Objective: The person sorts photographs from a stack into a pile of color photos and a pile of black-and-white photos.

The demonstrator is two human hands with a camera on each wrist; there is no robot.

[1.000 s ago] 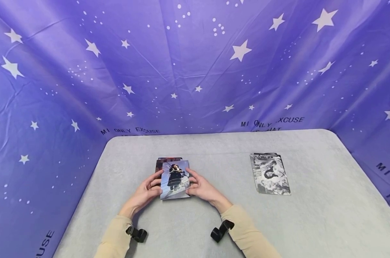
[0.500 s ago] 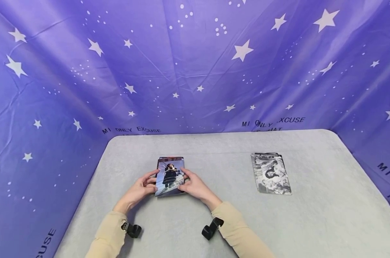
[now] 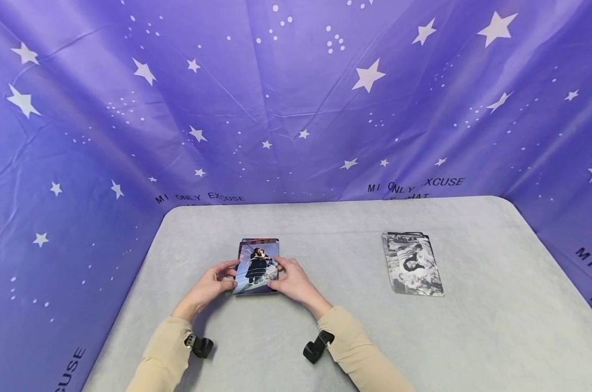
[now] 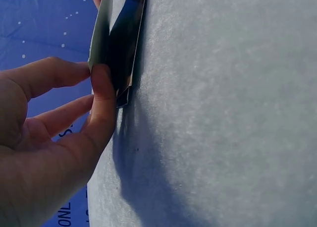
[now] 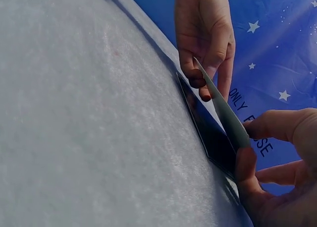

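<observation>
In the head view, a colour photo card [image 3: 257, 272] showing two figures against a blue sky lies between my hands. My left hand [image 3: 206, 286] pinches its left edge, and my right hand [image 3: 297, 282] pinches the right edge. Under it is a pile of colour cards [image 3: 262, 240], mostly covered, its far edge peeking out. From the right wrist view, the held card's pale underside [image 5: 225, 113] tilts above the dark top of the pile [image 5: 204, 122], with a narrow gap between. The left wrist view shows the thumb [image 4: 103, 95] against the card's near edge.
A second pile, topped by a black-and-white photo card [image 3: 415, 265], lies on the right of the grey table [image 3: 335, 245]. Purple star-print cloth [image 3: 296, 98] hangs behind and at both sides. A black wrist camera [image 3: 318, 346] sits on each forearm.
Both hands have moved slightly left with the photo card and lowered it. It now lines up more closely with the pile below. The black-and-white pile has stayed put.
</observation>
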